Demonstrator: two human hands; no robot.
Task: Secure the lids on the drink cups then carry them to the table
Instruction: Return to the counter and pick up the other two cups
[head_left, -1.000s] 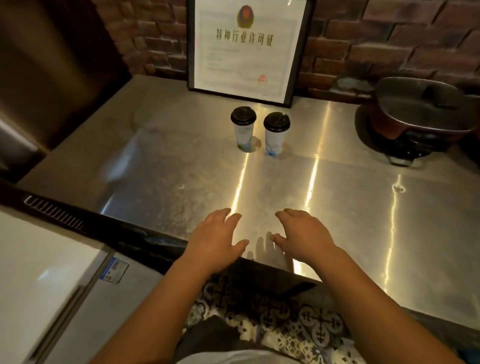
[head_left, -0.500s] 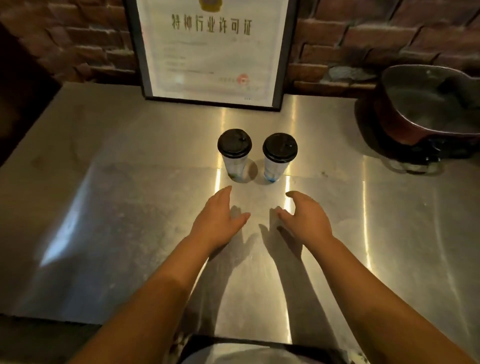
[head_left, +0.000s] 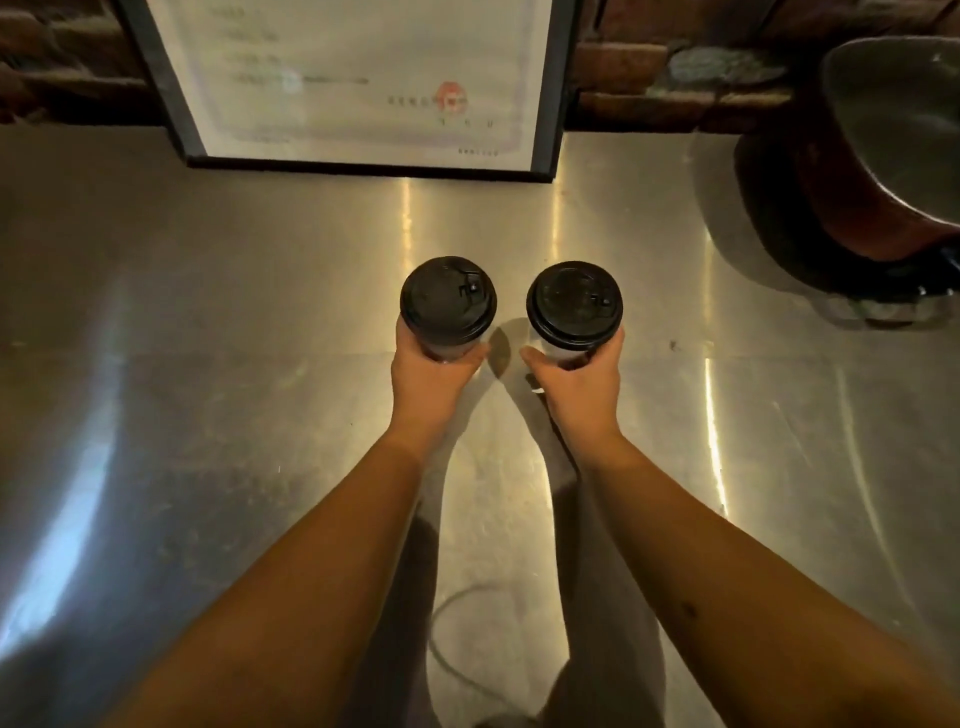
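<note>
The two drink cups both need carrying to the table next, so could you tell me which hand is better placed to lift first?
Neither has an edge. The left hand grips the left cup and the right hand grips the right cup, both lids on, so both can lift together.

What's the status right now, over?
Left hand grips left cup, right hand grips right cup. Both black lids on. Pot off to the right, path clear.
</note>
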